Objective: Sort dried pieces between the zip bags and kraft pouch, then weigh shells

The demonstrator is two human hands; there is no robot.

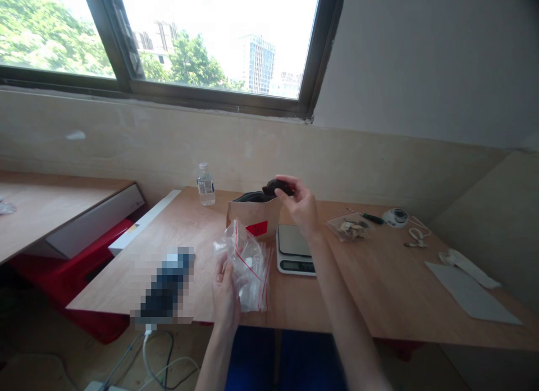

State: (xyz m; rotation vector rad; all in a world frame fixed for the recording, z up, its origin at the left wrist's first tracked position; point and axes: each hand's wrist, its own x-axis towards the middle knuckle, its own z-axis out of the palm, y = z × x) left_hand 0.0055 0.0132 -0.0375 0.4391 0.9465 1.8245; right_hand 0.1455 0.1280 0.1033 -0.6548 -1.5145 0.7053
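Pinched in my right hand (301,203) is a dark brown, flattish lump (278,187), held above the right side of an open brown paper bag (252,211) with a red label. Dark contents show at the bag's mouth. My left hand (224,284) is closed on a clear zip bag (238,248) with a red seal line. More clear zip bags (255,293) lie under it on the table. Partly behind my right forearm stands a kitchen scale (292,242) with a grey plate and dark display; its right side is hidden.
A water bottle (206,184) stands at the back left, with a blurred phone-like object (166,287) on a cable nearer me. To the right lie a filled clear bag (351,228), a green-handled tool (373,218), a white dome camera (396,217) and a grey sheet (471,293).
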